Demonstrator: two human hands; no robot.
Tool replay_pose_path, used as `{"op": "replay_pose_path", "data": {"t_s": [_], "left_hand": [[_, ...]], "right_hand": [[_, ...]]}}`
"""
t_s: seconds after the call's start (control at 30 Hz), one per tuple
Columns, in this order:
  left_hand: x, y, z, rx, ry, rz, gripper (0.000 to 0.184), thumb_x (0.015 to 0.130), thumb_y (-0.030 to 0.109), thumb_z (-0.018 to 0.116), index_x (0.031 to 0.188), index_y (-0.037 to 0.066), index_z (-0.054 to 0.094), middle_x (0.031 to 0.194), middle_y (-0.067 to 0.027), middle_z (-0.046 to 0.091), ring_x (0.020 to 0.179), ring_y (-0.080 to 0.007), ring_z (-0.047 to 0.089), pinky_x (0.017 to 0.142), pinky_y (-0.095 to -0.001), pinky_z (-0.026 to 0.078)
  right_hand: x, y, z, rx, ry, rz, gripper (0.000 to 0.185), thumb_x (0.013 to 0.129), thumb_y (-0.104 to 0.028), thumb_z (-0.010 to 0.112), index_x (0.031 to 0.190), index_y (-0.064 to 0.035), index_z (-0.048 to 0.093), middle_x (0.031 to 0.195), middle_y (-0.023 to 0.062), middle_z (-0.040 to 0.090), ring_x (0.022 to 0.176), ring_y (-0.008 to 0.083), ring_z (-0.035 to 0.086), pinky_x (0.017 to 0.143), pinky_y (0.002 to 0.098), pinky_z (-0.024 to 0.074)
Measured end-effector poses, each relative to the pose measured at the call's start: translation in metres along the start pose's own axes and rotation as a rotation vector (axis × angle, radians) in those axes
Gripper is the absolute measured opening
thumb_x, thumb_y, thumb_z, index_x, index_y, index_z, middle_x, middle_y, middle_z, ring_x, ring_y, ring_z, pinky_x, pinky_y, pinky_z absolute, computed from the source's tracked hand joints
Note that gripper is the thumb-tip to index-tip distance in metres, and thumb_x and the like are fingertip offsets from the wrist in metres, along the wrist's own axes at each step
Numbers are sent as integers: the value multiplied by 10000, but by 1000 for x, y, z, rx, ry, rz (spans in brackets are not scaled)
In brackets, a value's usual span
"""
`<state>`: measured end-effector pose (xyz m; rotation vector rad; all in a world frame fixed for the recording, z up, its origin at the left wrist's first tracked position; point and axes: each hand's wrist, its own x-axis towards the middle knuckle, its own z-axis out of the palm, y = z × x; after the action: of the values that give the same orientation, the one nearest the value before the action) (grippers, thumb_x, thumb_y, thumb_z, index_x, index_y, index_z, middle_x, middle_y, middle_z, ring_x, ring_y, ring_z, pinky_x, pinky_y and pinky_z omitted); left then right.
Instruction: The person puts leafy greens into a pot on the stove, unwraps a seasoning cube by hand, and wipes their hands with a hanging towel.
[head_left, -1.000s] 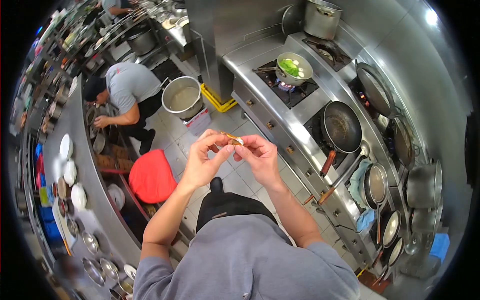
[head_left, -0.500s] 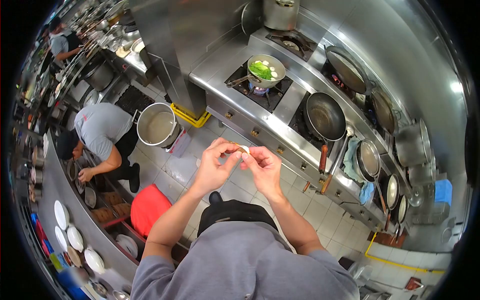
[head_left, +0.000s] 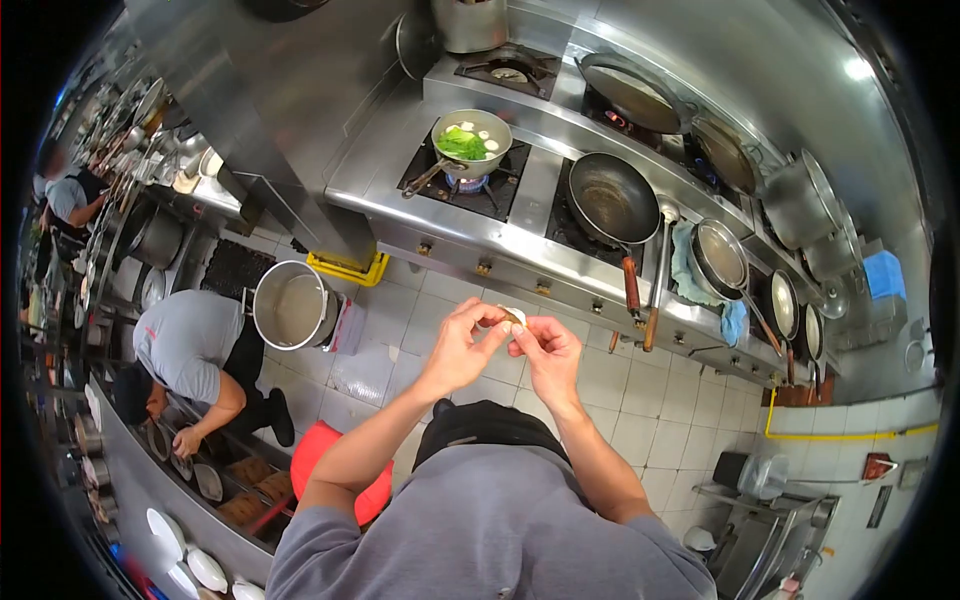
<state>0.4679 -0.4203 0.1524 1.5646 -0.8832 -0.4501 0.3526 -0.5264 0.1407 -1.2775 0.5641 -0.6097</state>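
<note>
Pot [head_left: 323, 325]: partly filled with pale liquid [head_left: 293, 308]
Pan [head_left: 474, 168]: greens [head_left: 460, 143] and white pieces [head_left: 491, 145] held above flame [head_left: 467, 184]
Left hand [head_left: 463, 348]: fingers closed, item [head_left: 514, 316] pinched
Item: held between both hands
Right hand [head_left: 550, 362]: fingers closed, item pinched
Wok [head_left: 612, 200]: set on burner [head_left: 569, 236]

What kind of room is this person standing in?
Most likely a restaurant's kitchen: a pan of greens sits over a lit burner, and a big stockpot stands near a co-worker.
</note>
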Motion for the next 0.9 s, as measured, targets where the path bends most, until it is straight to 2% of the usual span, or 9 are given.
{"op": "replay_pose_path", "data": {"t_s": [0.13,0.33,0.4,0.53,0.6,0.67,0.8,0.87,0.9], "left_hand": [[6,-24,7,-339,3,-191,80,853,92,672,838,31,622,824,7,611,749,-64,539,656,-228,446],[60,-61,-31,22,-70,-121,131,839,134,680,818,18,623,704,-14,626,659,-65,542,601,-257,464],[104,-66,-45,88,-23,-19,146,847,138,659,815,0,623,694,-42,635,646,-76,545,607,-275,473],[221,-10,-79,410,162,109,273,837,246,664,921,-14,659,871,-161,698,795,-251,676,734,-357,517],[261,7,-86,512,425,174,388,824,293,681,1000,-52,654,981,-225,677,935,-310,669,817,-377,516],[275,13,-91,385,454,200,452,825,293,688,1061,-87,628,1014,-248,662,995,-304,656,858,-374,512],[226,-19,-84,297,310,241,231,869,155,607,985,-41,646,843,-157,698,784,-222,677,704,-326,524],[171,-66,-71,1,146,70,134,877,103,555,835,6,639,704,-69,655,621,-133,614,559,-275,480],[130,-67,-62,3,67,-135,166,878,91,541,734,46,610,643,-30,604,538,-92,555,468,-251,427]], "right_hand": [[-8,2,-12,48,91,49,93,894,-67,635,944,12,631,766,61,654,633,112,622,599,249,532],[-26,26,-44,71,163,107,102,891,-71,637,942,15,619,787,69,652,640,117,624,602,258,540],[-33,31,-50,68,182,116,99,892,-69,635,941,14,616,776,69,649,640,118,624,599,262,540],[-41,33,-59,77,211,115,99,894,-69,632,944,13,611,756,69,644,643,121,625,606,265,539],[-45,30,-61,85,230,89,99,895,-73,633,944,10,611,750,66,643,646,121,625,612,266,538],[-50,25,-67,86,250,60,98,896,-75,632,944,8,611,747,63,642,648,122,623,617,267,537],[-61,24,-80,73,293,49,80,902,-77,621,930,-4,605,744,60,636,641,122,616,611,270,535],[-65,29,-91,70,294,67,72,904,-78,616,924,-10,601,745,58,632,639,121,613,604,271,534],[-66,33,-96,73,285,76,71,905,-78,616,925,-11,601,746,56,630,640,121,612,604,272,535]]}}
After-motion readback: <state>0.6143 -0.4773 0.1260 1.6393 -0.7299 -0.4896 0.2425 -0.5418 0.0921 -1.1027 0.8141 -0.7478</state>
